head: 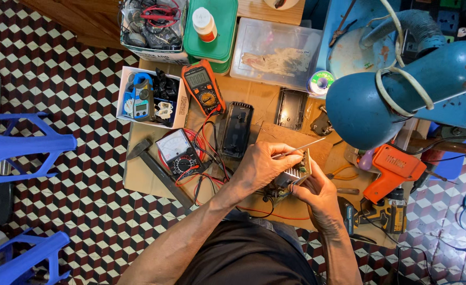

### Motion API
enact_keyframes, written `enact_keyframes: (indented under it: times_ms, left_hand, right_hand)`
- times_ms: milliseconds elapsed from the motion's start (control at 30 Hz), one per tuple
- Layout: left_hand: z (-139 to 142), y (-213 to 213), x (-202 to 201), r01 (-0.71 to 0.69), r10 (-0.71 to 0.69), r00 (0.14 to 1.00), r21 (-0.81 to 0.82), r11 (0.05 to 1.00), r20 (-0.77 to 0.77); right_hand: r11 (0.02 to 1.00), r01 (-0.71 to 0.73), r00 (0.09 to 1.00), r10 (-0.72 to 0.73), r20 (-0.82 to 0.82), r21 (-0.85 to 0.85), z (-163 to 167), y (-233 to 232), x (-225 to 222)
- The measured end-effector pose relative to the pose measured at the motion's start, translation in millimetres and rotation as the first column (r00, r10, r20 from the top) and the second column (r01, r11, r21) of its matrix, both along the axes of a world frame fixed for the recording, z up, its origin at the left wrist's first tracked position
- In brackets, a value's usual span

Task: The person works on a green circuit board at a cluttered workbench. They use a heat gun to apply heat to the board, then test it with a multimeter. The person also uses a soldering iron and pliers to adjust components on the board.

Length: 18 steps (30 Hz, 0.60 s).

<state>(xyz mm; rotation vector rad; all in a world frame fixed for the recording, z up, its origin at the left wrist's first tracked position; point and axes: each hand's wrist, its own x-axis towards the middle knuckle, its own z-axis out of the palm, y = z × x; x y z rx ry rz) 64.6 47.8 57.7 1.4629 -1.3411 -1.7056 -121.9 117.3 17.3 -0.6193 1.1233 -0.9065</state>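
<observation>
On the cluttered cardboard-covered surface point(143, 177), at 5 o'clock of the orange multimeter point(203, 87), the left hand point(259, 166) pinches a thin metal probe point(299, 149) while the right hand point(317, 195) grips a small circuit board point(295, 174).

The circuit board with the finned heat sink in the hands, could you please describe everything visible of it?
The circuit board is small and carries a ribbed, silvery metal heat sink on top. It is held tilted above the cardboard-covered work surface. The right hand grips it from below, and the left hand steadies it while holding a thin metal rod over it. Wires run down from it; its underside is hidden.
</observation>
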Motion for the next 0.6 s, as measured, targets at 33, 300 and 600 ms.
enact_keyframes:
  times_ms: [33, 300, 600]
  left_hand:
    - [-0.9, 0.4, 0.9, 0.007, -0.007, 1.000, -0.024, 1.000, -0.004]
    - [-11.8, -5.6, 10.0, 0.092, -0.092, 0.996, -0.097, 0.991, 0.007]
    - [-16.3, -8.0, 15.1, 0.142, -0.128, 0.988, -0.203, 0.969, 0.081]
  right_hand:
    - [1.000, -0.004, 1.000, 0.004, 0.000, -0.003, -0.9, 0.3, 0.0]
    - [0.999, -0.044, 0.999, 0.044, -0.022, 0.019, -3.4, -0.9, -1.8]
    - [0.996, -0.081, 0.996, 0.082, -0.038, 0.039, -4.2, -1.2, 1.5]
